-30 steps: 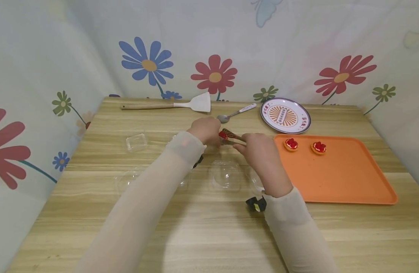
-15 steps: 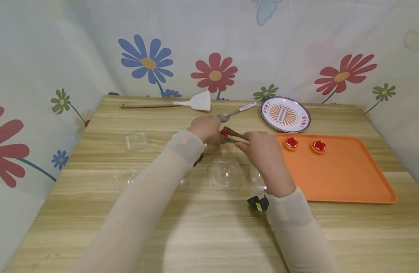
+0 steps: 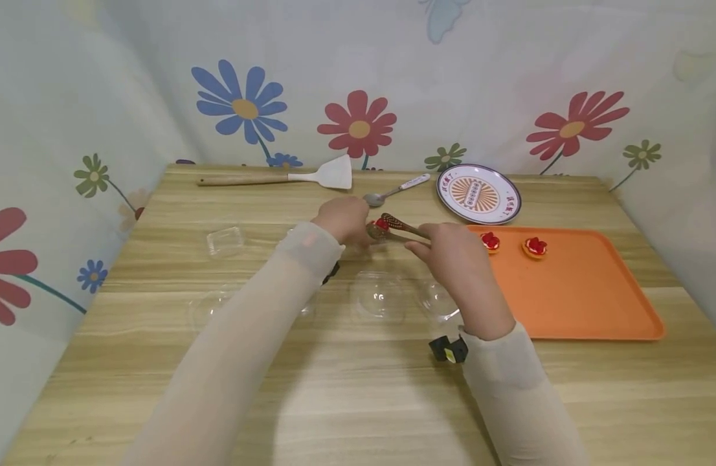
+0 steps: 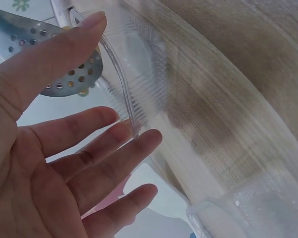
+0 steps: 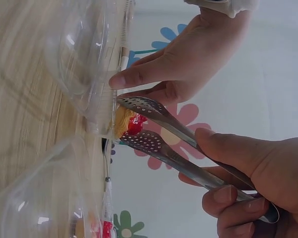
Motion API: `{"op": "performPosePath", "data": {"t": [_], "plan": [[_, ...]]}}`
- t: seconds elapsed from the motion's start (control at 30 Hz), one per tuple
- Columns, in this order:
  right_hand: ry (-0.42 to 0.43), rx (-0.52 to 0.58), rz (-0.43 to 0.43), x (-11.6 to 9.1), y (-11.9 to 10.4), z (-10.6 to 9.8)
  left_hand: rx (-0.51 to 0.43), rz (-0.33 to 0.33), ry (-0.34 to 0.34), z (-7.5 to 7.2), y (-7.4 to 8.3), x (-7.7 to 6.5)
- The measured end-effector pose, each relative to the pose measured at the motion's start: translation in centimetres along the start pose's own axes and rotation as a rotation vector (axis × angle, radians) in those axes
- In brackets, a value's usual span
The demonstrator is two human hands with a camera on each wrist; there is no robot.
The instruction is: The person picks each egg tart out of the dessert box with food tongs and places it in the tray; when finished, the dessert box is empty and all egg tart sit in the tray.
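Observation:
In the right wrist view, my right hand [image 5: 273, 183] grips metal tongs [image 5: 183, 166] with perforated heads. Those heads lie either side of a small tart [image 5: 122, 121] with a glossy red topping. The tart is at the rim of a clear plastic container [image 5: 100, 111], low over the table. My left hand [image 3: 345, 220] is beside it, its straight thumb touching the container's edge. From the left wrist, relaxed, spread fingers [image 4: 114, 171] reach along the clear rim [image 4: 121, 79]. In the head view the left hand hides much of this container.
An orange tray [image 3: 579, 298] on the right bears two more red-topped tarts [image 3: 535, 247]. A patterned plate [image 3: 479, 194], spoon [image 3: 393, 191] and white spatula [image 3: 335, 173] lie along the back. Several clear containers [image 3: 378, 298] stand in front of and left of the hands.
The tongs' two arms have spread slightly apart around the tart, and the right hand has shifted a little. The left hand keeps its place by the container. The head view has turned slightly right.

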State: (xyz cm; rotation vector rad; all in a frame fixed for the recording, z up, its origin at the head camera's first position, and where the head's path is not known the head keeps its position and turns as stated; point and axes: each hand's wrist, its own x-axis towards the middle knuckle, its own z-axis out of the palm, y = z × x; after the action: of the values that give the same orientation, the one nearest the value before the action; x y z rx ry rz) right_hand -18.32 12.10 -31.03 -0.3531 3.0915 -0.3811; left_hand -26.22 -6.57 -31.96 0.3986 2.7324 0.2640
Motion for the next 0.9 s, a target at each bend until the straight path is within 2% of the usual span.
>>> {"op": "performPosePath", "data": {"t": [0.3,0.47,0.63,0.9], "plan": [[0.028,0.028,-0.025,-0.8,0.9,-1.3,0.009,0.008,0.011,0.0,0.0,0.1],[0.04,0.073,0.001,-1.5,2.1,-2.2,0.005,0.009,0.005,0.0,0.0,0.1],[0.057,0.078,0.056,-2.6,4.1,-3.4,0.029,-0.001,-0.001,-0.1,0.0,0.3],[0.089,0.087,0.154,-4.2,8.8,-4.7,0.031,0.007,-0.011,-0.1,-0.1,0.5]]}}
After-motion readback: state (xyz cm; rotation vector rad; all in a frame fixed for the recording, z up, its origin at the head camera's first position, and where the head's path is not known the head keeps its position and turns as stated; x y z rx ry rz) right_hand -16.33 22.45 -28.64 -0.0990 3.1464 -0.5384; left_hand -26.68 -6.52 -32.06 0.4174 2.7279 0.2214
